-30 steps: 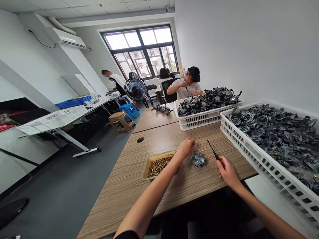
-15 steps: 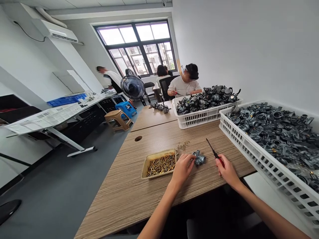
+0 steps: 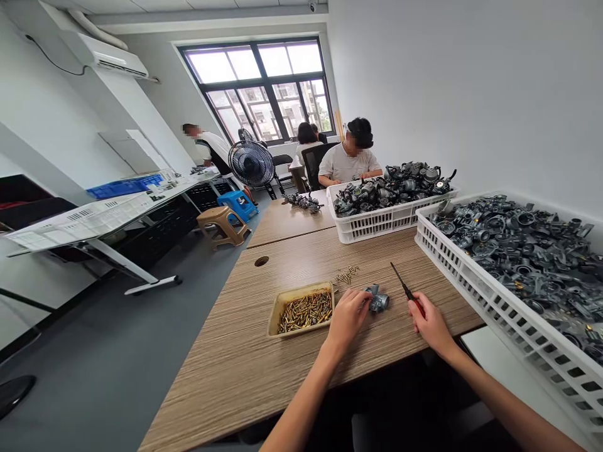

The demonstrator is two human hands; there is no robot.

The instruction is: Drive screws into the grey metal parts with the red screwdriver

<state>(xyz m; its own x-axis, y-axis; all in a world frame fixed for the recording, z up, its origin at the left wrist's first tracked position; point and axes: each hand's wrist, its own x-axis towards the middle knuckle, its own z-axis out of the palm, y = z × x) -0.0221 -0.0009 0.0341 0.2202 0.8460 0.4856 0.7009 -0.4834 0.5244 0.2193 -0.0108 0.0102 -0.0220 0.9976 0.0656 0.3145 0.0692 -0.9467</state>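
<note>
A grey metal part (image 3: 379,301) lies on the wooden table, and the fingers of my left hand (image 3: 347,315) are closed at its left side. My right hand (image 3: 428,320) grips the red handle of a screwdriver (image 3: 401,281), whose dark shaft points up and to the left, apart from the metal part. Left of my left hand is a cream tray (image 3: 274,319) filled with small brass pieces (image 3: 305,311). More brass pieces (image 3: 347,274) lie loose on the table beyond my left hand.
Two white crates, one at the right (image 3: 475,269) and one further back (image 3: 377,224), hold many dark metal parts. A few more parts (image 3: 303,202) lie on the far table. Behind it sits a person (image 3: 346,163). A fan (image 3: 251,164) and stools (image 3: 223,226) stand left.
The seated person's hand and tool have lowered behind the far crate. My hands, the screwdriver and the metal part have hardly moved.
</note>
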